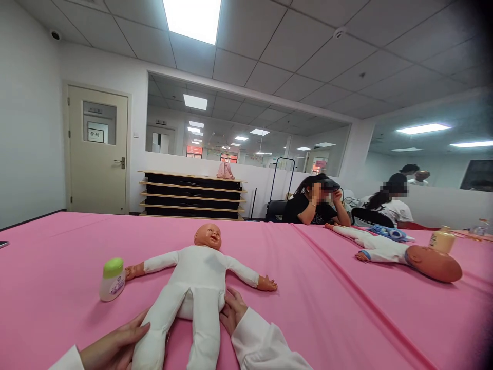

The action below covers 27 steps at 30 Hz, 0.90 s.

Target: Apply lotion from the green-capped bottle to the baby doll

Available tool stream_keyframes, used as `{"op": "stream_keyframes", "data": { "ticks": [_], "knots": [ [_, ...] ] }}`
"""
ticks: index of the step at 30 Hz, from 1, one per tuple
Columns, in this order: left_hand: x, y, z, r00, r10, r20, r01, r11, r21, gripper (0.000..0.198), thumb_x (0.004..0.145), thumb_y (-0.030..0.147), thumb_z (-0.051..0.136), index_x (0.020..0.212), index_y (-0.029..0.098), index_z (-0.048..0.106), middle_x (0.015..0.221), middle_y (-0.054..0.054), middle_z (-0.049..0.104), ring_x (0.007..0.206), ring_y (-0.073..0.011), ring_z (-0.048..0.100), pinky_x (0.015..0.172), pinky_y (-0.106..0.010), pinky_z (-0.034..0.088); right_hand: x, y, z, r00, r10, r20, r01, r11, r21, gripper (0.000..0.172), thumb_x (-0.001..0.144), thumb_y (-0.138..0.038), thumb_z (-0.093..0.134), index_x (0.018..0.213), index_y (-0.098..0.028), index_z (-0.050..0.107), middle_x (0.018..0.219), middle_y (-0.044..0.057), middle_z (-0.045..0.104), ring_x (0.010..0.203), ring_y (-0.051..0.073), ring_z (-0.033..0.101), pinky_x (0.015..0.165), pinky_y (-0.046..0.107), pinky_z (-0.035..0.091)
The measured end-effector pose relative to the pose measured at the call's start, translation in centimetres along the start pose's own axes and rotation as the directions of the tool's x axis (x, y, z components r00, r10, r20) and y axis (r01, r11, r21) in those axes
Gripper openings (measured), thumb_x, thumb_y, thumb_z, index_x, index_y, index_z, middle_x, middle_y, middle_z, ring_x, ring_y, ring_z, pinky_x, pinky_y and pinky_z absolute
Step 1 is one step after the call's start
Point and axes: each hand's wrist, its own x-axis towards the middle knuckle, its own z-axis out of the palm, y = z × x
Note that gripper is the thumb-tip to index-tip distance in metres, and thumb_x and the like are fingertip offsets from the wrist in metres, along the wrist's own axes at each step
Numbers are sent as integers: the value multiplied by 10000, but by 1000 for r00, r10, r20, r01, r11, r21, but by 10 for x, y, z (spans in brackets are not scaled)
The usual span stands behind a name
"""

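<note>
A baby doll [188,277] in a white suit lies on its back on the pink-covered table [308,303], arms spread and head away from me. My left hand [115,345] lies across the doll's leg [154,339] near the bottom of the view. My right hand [233,311] presses against the doll's hip [204,300], with a white sleeve behind it. A small white bottle with a green cap [112,279] stands left of the doll, beyond reach of my fingers.
A second baby doll [389,250] lies at the right, near a cream bottle [442,239]. Two seated people [314,205] [385,208] are beyond the table. A black-and-wood shelf unit [190,195] stands against the far wall.
</note>
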Motion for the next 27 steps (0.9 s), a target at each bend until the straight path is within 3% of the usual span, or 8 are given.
{"op": "stream_keyframes", "data": {
  "ticks": [3,5,10,13,16,22,24,27],
  "knots": [
    [0,-3,0,999,-11,37,15,996,-89,846,698,361,634,1377,313,133,1270,-55,488,1077,-227,543,932,-373,453,0,12,3,980,-183,-82,160,959,-234,1159,483,-622,644,1350,-123,60,1234,117,239,999,72,470,713,114,475],
    [-1,-4,3,999,27,-26,-28,999,-40,889,680,386,641,1383,266,110,1292,-92,459,1063,-240,546,874,-356,480,1,17,4,970,-231,-71,197,926,-321,1104,506,-695,608,1307,-84,157,1207,116,278,905,16,479,645,57,441],
    [-1,-1,8,935,282,-213,-195,914,356,856,568,557,677,1275,210,341,1361,-76,372,1229,-227,393,1016,-322,396,7,21,-1,961,-274,-20,243,882,-403,1088,538,-798,558,1269,-54,250,1128,96,362,877,-29,460,642,5,400],
    [-1,2,4,873,411,-262,-185,777,602,826,565,682,584,1213,194,428,1301,-86,436,1215,-243,396,1028,-368,376,13,24,-6,948,-316,-24,276,861,-426,1068,522,-775,580,1240,-49,267,1167,90,330,936,-30,451,705,-10,407],
    [-1,2,-2,841,469,-269,-151,682,715,748,639,695,480,1195,196,454,1236,-82,487,1164,-241,438,1019,-392,376,17,26,-11,932,-359,-45,305,847,-436,1025,520,-731,590,1215,-38,297,1191,83,305,987,-37,422,781,-28,404],
    [1,-4,-12,846,483,-224,-146,614,776,599,713,623,449,1133,201,515,1237,-65,501,1129,-220,466,1015,-367,385,12,24,-18,853,-519,-51,378,683,-624,717,659,-596,552,1112,-48,459,1120,50,354,1022,-56,359,887,-46,356],
    [2,-4,-12,853,473,-221,-141,616,775,577,718,615,452,1129,217,527,1221,-51,517,1129,-219,469,1021,-365,381,13,21,-22,828,-556,-67,374,638,-673,640,684,-564,542,1078,-61,495,1101,43,366,1032,-46,347,849,-42,352],
    [1,-3,-12,858,470,-208,-146,611,778,544,730,597,453,1129,239,544,1214,-35,528,1132,-215,471,1030,-356,373,22,20,-29,870,-484,-96,297,669,-682,656,629,-559,593,1070,-81,510,1111,33,362,1048,-21,343,748,-29,350]
  ]
}}
